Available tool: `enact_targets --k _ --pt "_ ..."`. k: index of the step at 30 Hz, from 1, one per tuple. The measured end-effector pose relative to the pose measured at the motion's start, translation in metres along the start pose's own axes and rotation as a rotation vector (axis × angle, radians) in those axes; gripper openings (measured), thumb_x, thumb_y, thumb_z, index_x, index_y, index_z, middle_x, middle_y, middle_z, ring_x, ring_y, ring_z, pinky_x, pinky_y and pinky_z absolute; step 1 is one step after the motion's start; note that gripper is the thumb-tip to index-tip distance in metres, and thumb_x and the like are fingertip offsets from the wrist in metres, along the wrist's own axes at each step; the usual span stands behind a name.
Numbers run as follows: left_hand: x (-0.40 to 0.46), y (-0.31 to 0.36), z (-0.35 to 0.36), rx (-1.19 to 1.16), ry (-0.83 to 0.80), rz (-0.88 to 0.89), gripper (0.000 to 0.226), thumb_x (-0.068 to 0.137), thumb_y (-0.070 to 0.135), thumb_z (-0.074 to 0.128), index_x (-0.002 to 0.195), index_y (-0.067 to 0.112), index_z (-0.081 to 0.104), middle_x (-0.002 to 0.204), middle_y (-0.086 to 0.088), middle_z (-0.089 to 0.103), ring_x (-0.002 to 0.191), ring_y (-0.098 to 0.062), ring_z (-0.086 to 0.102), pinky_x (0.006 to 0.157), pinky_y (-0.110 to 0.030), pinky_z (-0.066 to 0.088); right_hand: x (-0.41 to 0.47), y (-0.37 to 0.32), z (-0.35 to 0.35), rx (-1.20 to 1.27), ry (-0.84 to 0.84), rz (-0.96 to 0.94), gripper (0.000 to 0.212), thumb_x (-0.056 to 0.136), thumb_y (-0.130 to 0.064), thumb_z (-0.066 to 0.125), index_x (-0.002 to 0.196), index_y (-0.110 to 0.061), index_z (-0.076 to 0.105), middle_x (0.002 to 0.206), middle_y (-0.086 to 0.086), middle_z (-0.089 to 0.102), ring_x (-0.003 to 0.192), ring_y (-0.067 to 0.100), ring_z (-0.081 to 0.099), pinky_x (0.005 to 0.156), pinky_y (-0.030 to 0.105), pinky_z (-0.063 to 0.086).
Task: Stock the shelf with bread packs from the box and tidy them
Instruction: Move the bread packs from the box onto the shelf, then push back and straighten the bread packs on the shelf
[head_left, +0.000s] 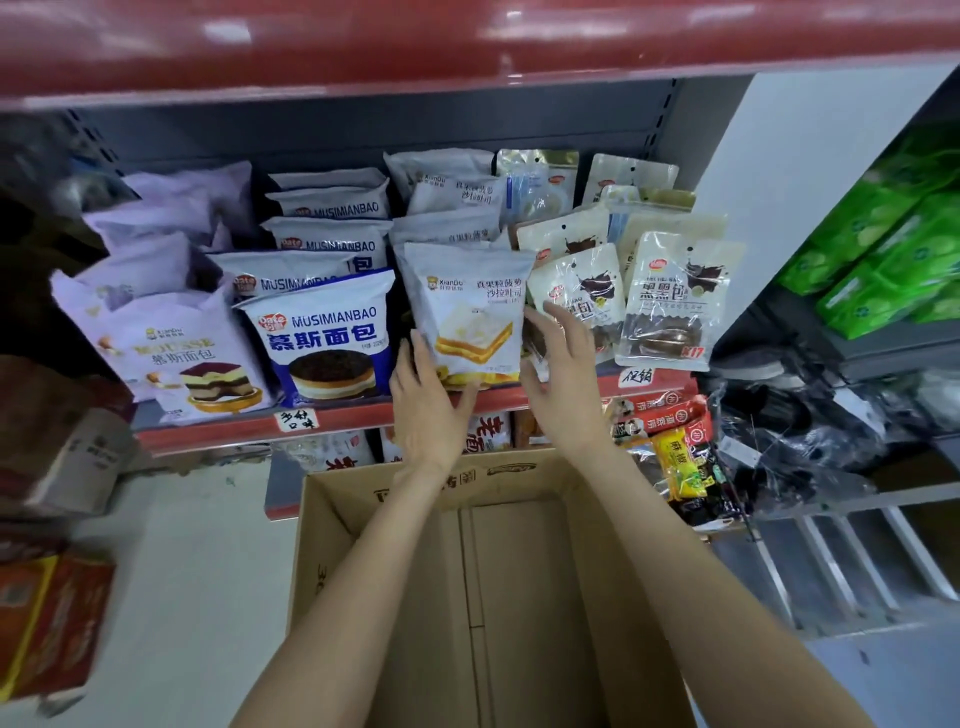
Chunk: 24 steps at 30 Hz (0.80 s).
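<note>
Now | left hand (427, 410), right hand (563, 374): fingers straight, flanking glossy bread pack (467, 312) | cardboard box (467, 597)

Small retail shop, snack aisle. Metal gondola shelf (363, 415) with red edge strip carrying handwritten price tags (296, 420); packaged bread packs (327, 338) lined up in rows facing out, more wrapped snacks (675, 447) on the tier below. Open cardboard box (467, 571) on the floor in front. Neighbouring rack with green packs (883, 260) at right.
</note>
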<state>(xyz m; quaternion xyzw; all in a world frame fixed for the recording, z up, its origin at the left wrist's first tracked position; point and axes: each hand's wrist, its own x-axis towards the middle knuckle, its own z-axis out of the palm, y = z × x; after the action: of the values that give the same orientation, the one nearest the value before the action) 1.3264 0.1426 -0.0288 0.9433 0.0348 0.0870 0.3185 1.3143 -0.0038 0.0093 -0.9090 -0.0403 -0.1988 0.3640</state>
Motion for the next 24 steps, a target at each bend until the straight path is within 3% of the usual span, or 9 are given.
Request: enact_targets --k 3,7,10,13,16,20,24 --pt "-0.016 0.01 -0.024 -0.111 -0.024 0.012 0.065 0.093 0.042 0.053 0.147 0.015 0.029 0.151 -0.009 0.032 0.138 -0.026 0.03 0.108 -0.037 0.032 -0.021 -0.01 -0.013 0.046 -0.045 0.042 0.046 0.089 -0.008 0.055 0.134 -0.013 0.047 0.136 0.006 0.047 0.128 0.02 0.038 0.109 0.036 0.033" --pt "-0.04 0.028 -0.075 -0.25 -0.109 0.106 0.031 0.096 0.035 0.051 0.124 0.024 0.056 0.124 0.007 0.061 0.114 -0.009 0.055 0.097 -0.03 0.045 -0.037 -0.028 -0.04 -0.033 -0.131 -0.012 0.035 0.092 -0.018 0.054 0.127 -0.018 0.053 0.124 0.003 0.058 0.118 0.024 0.049 0.1 0.047 0.04" --pt "-0.057 0.046 -0.119 -0.231 -0.191 0.169 0.019 0.095 0.033 0.052 0.11 0.031 0.063 0.101 0.014 0.068 0.086 0.0 0.062 0.077 -0.023 0.049 -0.045 -0.039 -0.067 -0.19 -0.204 -0.078 0.025 0.094 -0.027 0.052 0.116 -0.019 0.06 0.107 0.002 0.068 0.101 0.024 0.061 0.088 0.04 0.048" --pt "-0.066 0.059 -0.156 -0.145 -0.212 0.288 0.016 0.094 0.036 0.053 0.106 0.035 0.064 0.089 0.018 0.069 0.079 -0.001 0.064 0.074 -0.028 0.052 -0.045 -0.051 -0.099 -0.284 -0.364 -0.077 0.022 0.094 -0.033 0.05 0.109 -0.022 0.062 0.093 -0.001 0.071 0.085 0.02 0.066 0.071 0.034 0.054" --pt "-0.063 0.079 -0.189 -0.105 -0.176 0.396 0.016 0.094 0.034 0.054 0.106 0.036 0.064 0.088 0.017 0.07 0.069 0.002 0.062 0.068 -0.027 0.051 -0.037 -0.07 -0.137 -0.29 -0.492 -0.09 0.02 0.095 -0.032 0.05 0.108 -0.024 0.062 0.092 -0.007 0.068 0.082 0.012 0.064 0.066 0.026 0.051" --pt "-0.051 0.117 -0.231 -0.131 -0.016 0.593 0.021 0.092 0.035 0.052 0.107 0.031 0.066 0.088 0.015 0.07 0.08 -0.01 0.066 0.074 -0.04 0.054 -0.014 -0.1 -0.187 -0.118 -0.452 -0.094 0.013 0.092 -0.029 0.056 0.101 -0.031 0.065 0.087 -0.013 0.069 0.079 0.005 0.064 0.076 0.028 0.053" --pt "-0.033 0.16 -0.267 -0.068 0.143 0.798 0.026 0.092 0.034 0.05 0.111 0.026 0.065 0.095 0.015 0.067 0.092 -0.003 0.06 0.082 -0.029 0.05 0.016 -0.134 -0.234 0.032 -0.36 -0.152 0.012 0.091 -0.02 0.058 0.096 -0.027 0.066 0.079 -0.012 0.07 0.07 -0.001 0.065 0.066 0.013 0.047"
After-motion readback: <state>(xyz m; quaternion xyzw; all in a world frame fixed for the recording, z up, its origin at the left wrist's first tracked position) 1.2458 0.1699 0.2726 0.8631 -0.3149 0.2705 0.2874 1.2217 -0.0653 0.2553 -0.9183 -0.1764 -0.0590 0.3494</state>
